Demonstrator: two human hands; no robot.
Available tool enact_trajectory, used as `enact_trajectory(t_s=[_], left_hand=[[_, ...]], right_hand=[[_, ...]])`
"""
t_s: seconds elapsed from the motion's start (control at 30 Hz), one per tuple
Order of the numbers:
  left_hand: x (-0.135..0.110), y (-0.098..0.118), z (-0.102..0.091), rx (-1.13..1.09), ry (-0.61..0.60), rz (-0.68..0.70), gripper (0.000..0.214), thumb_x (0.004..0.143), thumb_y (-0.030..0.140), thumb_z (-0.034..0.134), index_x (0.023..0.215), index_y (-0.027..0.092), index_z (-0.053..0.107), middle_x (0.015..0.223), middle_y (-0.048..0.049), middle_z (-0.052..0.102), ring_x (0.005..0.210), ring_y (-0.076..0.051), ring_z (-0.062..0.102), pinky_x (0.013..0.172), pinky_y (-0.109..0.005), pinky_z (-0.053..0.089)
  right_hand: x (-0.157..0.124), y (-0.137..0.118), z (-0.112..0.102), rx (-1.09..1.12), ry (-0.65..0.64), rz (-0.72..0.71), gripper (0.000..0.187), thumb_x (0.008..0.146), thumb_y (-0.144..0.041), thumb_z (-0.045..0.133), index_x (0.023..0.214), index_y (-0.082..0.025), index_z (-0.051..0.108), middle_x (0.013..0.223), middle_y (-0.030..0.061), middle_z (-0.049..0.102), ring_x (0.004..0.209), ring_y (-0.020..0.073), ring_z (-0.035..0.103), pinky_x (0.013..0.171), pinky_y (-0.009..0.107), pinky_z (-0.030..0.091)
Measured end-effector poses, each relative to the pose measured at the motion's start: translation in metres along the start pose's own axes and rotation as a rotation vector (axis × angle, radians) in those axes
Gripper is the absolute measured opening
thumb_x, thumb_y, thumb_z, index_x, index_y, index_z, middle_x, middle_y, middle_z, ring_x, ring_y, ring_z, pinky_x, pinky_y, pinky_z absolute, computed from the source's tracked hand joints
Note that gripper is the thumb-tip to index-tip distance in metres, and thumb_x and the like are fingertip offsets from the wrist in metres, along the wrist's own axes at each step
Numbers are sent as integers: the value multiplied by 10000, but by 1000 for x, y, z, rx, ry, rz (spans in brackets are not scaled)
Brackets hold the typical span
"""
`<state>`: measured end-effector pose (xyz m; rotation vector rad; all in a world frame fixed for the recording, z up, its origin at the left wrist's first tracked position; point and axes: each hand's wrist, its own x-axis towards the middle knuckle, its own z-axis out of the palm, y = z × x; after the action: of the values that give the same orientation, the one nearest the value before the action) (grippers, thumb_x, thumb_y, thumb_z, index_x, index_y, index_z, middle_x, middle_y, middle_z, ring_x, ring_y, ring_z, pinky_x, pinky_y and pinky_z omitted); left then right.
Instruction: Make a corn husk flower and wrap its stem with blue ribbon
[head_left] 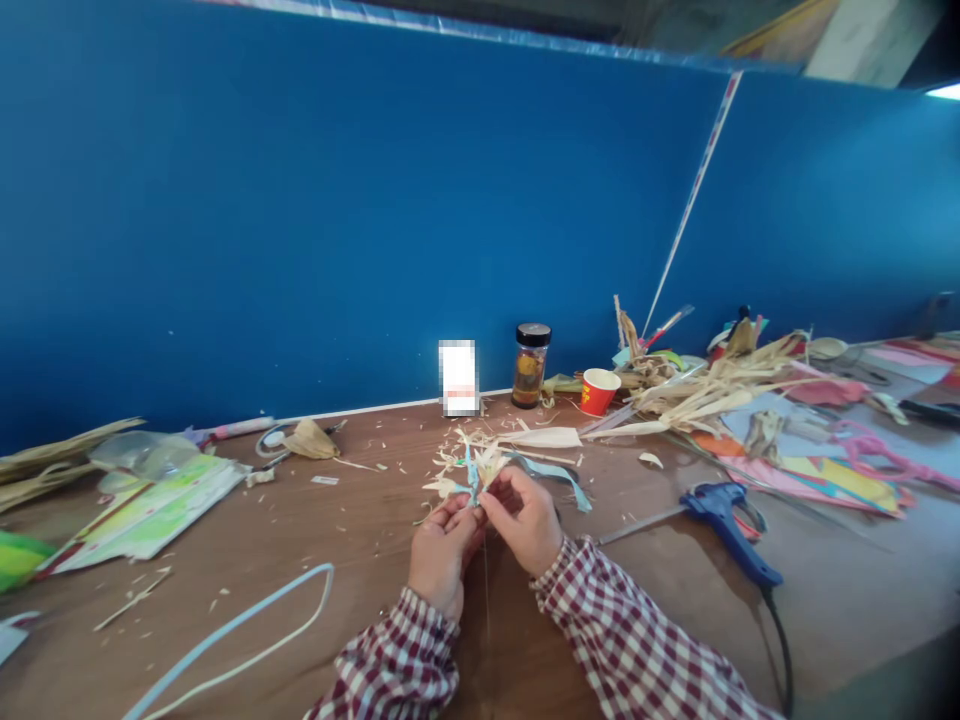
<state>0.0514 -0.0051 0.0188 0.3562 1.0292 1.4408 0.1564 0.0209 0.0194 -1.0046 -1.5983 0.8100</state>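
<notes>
My left hand (442, 548) and my right hand (527, 515) meet over the middle of the table, fingertips pinched close together. Between them is a small bundle of pale corn husk strips (491, 465) with a light blue ribbon (472, 470) around its middle. Both hands are closed on this bundle; the exact spot under the fingertips is hidden. A blue-grey strip (559, 476) trails to the right behind my right hand. A thin thread (486, 590) hangs below the fingers.
A blue glue gun (724, 520) with a black cord lies to the right. Behind stand a lidded jar (531, 368) and a red paper cup (599, 392). Dry husks (720, 390) pile at right. A light blue cord (247, 620) and painted paper (165, 505) lie at left.
</notes>
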Motion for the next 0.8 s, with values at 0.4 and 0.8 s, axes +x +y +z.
enact_trajectory(t_s=[0.4, 0.8], left_hand=[[1, 1, -1, 14, 18, -5, 213, 630, 37, 671, 794, 126, 567, 694, -25, 653, 630, -109, 633, 533, -168, 504], [-1, 1, 1, -3, 22, 26, 225, 606, 33, 687, 784, 117, 577, 675, -26, 670, 599, -99, 634, 527, -145, 496]], right_hand=[[1, 1, -1, -29, 7, -5, 88, 779, -265, 530, 746, -183, 519, 672, -2, 585, 593, 123, 560, 569, 231, 457], [1, -1, -2, 8, -2, 2, 90, 784, -274, 523, 788, -184, 517, 716, 13, 595, 625, 134, 563, 594, 242, 462]])
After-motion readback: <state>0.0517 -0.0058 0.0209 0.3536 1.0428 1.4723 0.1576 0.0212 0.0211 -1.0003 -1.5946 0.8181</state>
